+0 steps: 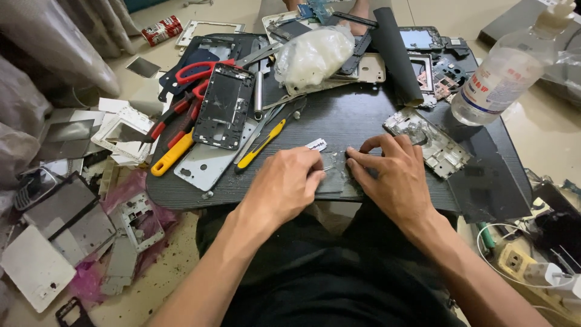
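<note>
Dark work board lies across lap, cluttered with phone parts. Near front edge, between both hands, sits thin flat panel, looks like phone screen piece; long axis seems to run away from body, mostly hidden, hard to be sure. Left hand presses on it from left side, fingers curled narrow, maybe pinching small metal tool, cannot tell. Right hand holds it from right, fingertips flat on top edge. Both hands equally near, touching panel. Small white tag just behind left fingers.
</note>
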